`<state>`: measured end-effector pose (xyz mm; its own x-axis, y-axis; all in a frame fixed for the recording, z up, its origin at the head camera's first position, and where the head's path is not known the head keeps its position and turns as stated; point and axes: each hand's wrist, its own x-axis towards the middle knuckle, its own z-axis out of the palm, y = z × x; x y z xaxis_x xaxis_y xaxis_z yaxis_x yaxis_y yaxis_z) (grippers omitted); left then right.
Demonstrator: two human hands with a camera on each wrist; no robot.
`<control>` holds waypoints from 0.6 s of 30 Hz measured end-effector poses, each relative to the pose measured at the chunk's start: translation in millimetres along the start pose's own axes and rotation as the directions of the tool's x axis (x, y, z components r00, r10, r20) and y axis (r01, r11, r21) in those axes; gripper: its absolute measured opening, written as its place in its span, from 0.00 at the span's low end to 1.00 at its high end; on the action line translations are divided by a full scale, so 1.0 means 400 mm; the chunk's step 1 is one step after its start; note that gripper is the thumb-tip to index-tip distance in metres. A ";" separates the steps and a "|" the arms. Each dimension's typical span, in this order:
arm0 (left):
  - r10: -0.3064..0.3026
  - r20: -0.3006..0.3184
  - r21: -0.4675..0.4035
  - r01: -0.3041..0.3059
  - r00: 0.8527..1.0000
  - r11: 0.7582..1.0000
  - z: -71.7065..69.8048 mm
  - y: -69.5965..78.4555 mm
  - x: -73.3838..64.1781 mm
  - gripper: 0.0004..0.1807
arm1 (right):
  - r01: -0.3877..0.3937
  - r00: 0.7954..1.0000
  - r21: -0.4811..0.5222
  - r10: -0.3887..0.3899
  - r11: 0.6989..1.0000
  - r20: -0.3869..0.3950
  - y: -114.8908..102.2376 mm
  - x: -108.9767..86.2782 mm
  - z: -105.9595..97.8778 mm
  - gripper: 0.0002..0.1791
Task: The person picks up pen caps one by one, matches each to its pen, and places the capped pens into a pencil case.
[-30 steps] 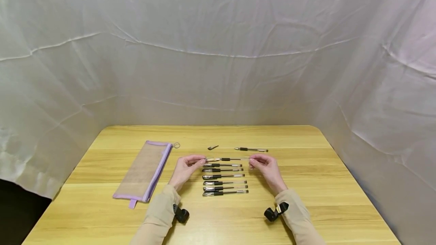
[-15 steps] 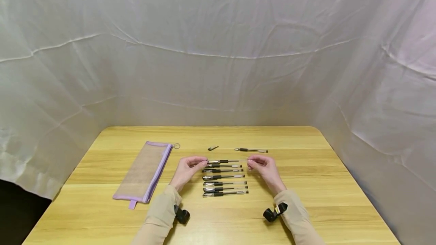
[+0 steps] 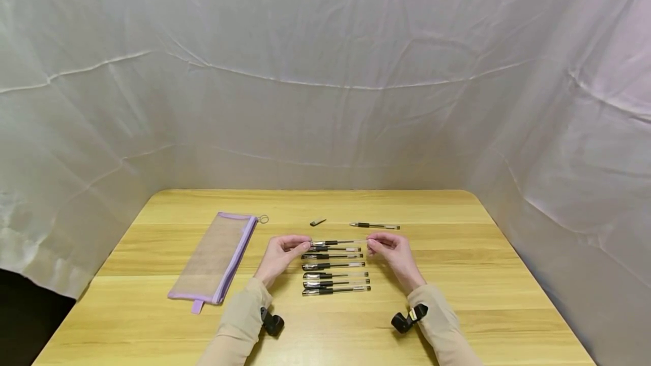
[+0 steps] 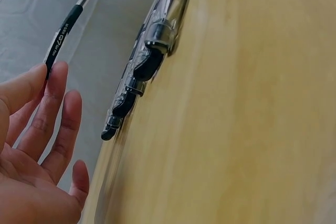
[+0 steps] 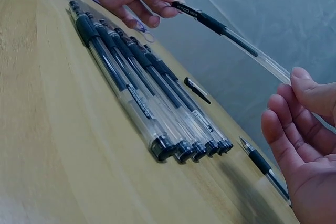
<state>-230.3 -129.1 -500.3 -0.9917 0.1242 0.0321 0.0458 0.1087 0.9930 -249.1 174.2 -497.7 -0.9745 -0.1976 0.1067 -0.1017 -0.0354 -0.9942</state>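
Observation:
Between my two hands a gel pen (image 3: 333,242) with a clear barrel and black grip is held level, close above the far end of a row of pens. My left hand (image 3: 278,254) pinches its capped end between thumb and fingertips; the other fingers are spread in the left wrist view. The thumb and index finger of my right hand (image 3: 396,254) pinch the clear tail end. Several capped gel pens (image 5: 136,98) lie side by side on the table below, caps to the left. Behind them lie a loose pen cap (image 3: 317,222) and an uncapped pen (image 3: 374,225), its tip pointing left.
A mesh zipper pouch (image 3: 213,256) with purple edging and a ring on its zip lies flat at the left of the wooden table (image 3: 325,332). Grey-white curtains (image 3: 325,117) hang behind the table and along its sides.
My hands have come slightly closer together along the pen, the right one moving left and the left one a little right. The other pens, the loose cap and the pouch stay put.

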 end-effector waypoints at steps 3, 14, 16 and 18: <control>-0.003 -0.002 0.005 0.003 1.000 1.000 0.001 -0.002 0.000 0.16 | 0.011 1.000 0.018 -0.011 1.000 -0.004 0.002 0.002 0.005 0.21; -0.034 -0.056 -0.016 0.033 0.998 0.999 0.008 0.003 0.000 0.13 | 0.020 0.999 0.085 -0.018 0.996 -0.029 0.006 0.009 0.025 0.12; -0.040 -0.068 -0.018 0.038 0.997 0.999 0.008 0.004 0.001 0.12 | 0.025 0.999 0.087 -0.022 0.996 -0.030 0.005 0.011 0.029 0.11; -0.038 -0.076 -0.024 0.037 0.996 0.999 0.008 0.004 0.003 0.11 | 0.029 0.999 0.093 -0.026 0.995 -0.037 0.005 0.012 0.033 0.10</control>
<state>-230.9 -125.8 -499.2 -0.9990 0.0449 0.0027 0.0067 0.0896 0.9960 -251.4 160.2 -498.8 -0.9783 -0.1599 0.1318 -0.1111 -0.1323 -0.9850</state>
